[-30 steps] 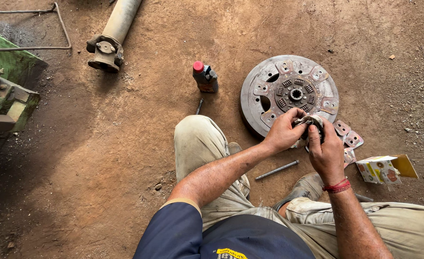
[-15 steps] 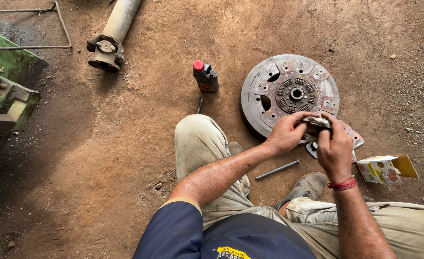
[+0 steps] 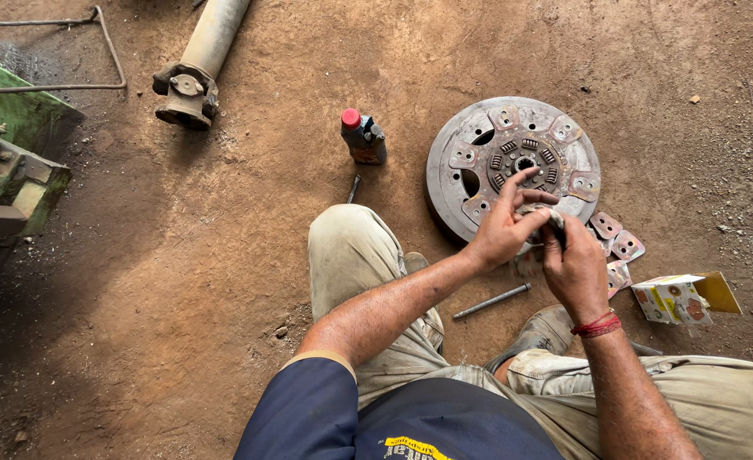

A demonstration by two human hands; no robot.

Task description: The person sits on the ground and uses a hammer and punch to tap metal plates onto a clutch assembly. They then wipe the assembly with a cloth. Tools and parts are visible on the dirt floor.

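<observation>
Between left hand (image 3: 502, 228) and right hand (image 3: 574, 266), small part (image 3: 554, 216)

- Dull grey metal on the clutch disc (image 3: 513, 162), rust-stained, matt and rough.
- Small metal part (image 3: 547, 220) pinched between left hand (image 3: 504, 228) and right hand (image 3: 574, 268), grimy and matt.
- Dusty brown dirt floor (image 3: 223, 255), coarse and dry.
- Plastic bottle (image 3: 362, 138), dark and smeared, with glossy red cap.
- Printed cardboard box (image 3: 675, 298), slightly shiny.
- Bare steel rod (image 3: 491, 301), smooth, dull.
- Worn beige cloth trousers (image 3: 351, 247), soiled.
</observation>
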